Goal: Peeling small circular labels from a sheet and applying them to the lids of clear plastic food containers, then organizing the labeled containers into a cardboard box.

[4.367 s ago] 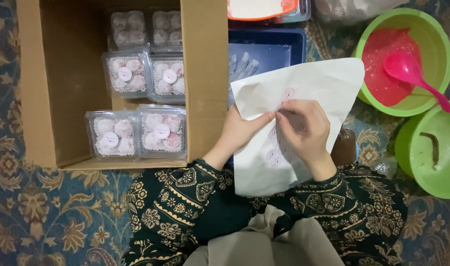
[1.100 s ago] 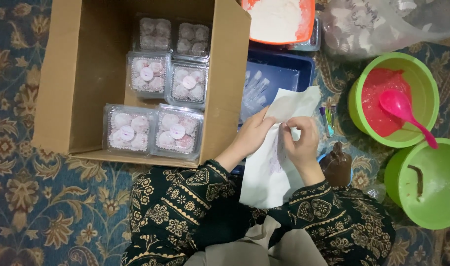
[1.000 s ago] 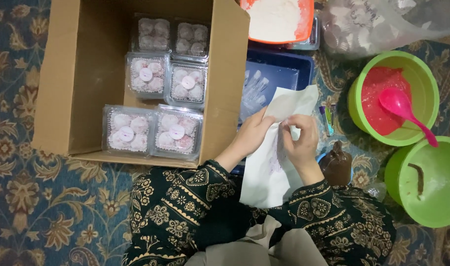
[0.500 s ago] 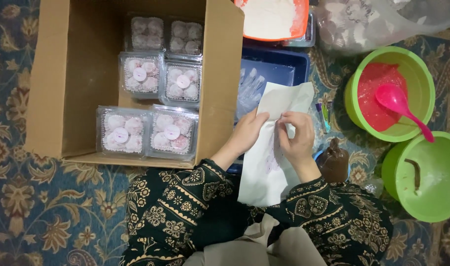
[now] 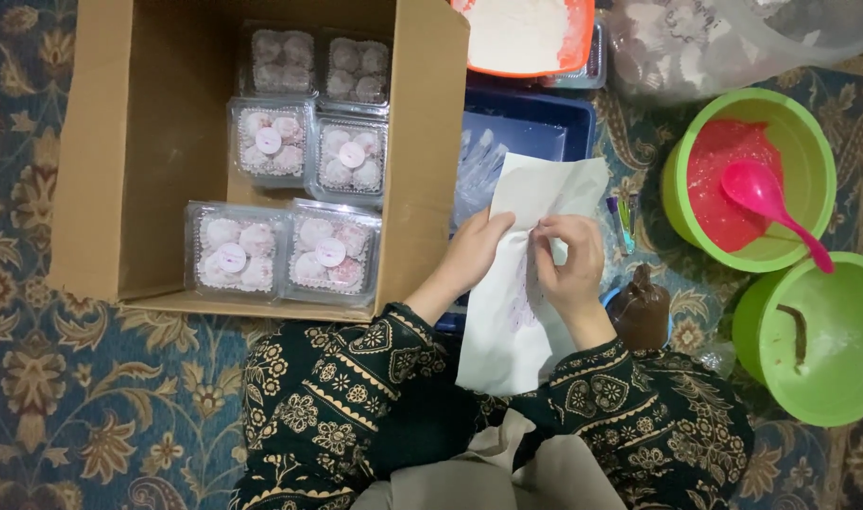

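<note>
Both of my hands hold a white paper sheet (image 5: 507, 331) with faint pink round marks on it, over my lap. My left hand (image 5: 477, 253) grips its left edge. My right hand (image 5: 568, 260) pinches at the sheet near its middle, fingertips close to the left hand. To the left stands an open cardboard box (image 5: 138, 161) with several clear plastic packs of pink and white sweets (image 5: 285, 250), some with round stickers on the lid. My sleeves are dark green with a pale pattern.
A blue tray (image 5: 535, 132) lies beyond the sheet. A green bowl (image 5: 809, 142) of red filling with a pink spoon (image 5: 767, 198) is at the right, another green bowl (image 5: 819, 378) below it. An orange bowl of white flour (image 5: 526, 33) and a clear bag (image 5: 724, 42) sit at the top. A patterned carpet (image 5: 91, 397) lies underneath.
The sheet has come down from being spread wide to hanging narrower between my hands. My fingers have kept working at one spot on it. The view has shifted slightly.
</note>
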